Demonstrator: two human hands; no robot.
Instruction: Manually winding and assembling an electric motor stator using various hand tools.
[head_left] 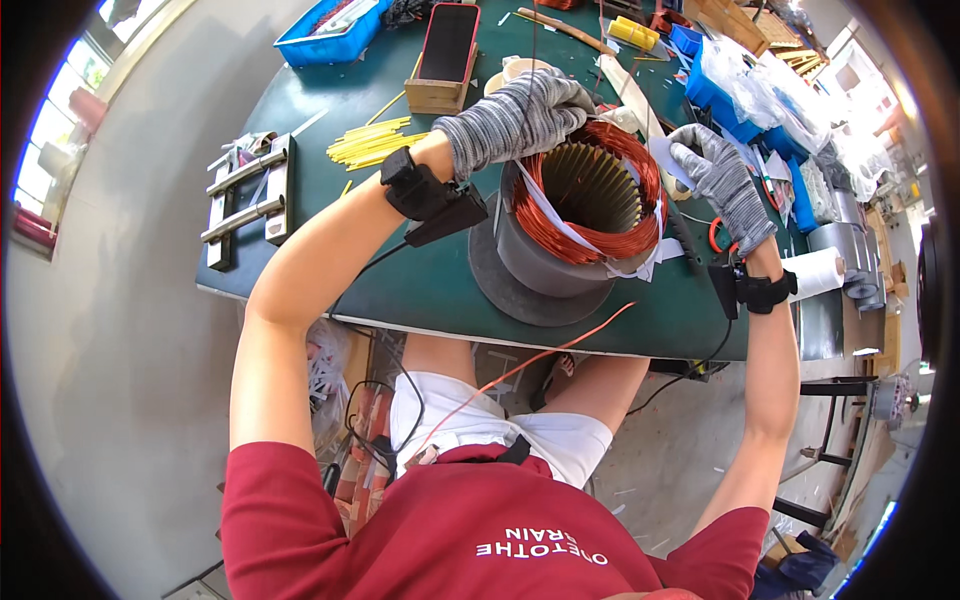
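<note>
The stator (pixel 585 215) stands upright on a grey stand (pixel 535 280) near the front edge of the green table (pixel 340 110), right before the person. Copper coils (pixel 600 240) already ring its top, and white paper strips (pixel 545 215) stick out between the turns, so the winding looks largely in place; the loose paper ends and an orange wire (pixel 530 365) trailing off the table edge suggest that the coils are not yet tidied and tied. The gloved left hand (pixel 515 120) lies over the far left rim of the coils, fingers curled down onto the copper in a loose clasp. The gloved right hand (pixel 720 185) is at the right rim, fingers bent against the paper and wire there; whether they pinch anything I cannot tell. The table is cluttered: yellow sticks (pixel 375 143) and a metal frame (pixel 245 200) to the left, a wooden box (pixel 445 60) and blue tray (pixel 335 30) behind, blue bins (pixel 715 90) and a white roll (pixel 820 272) to the right. The floor is grey concrete, with a window at the far left.
</note>
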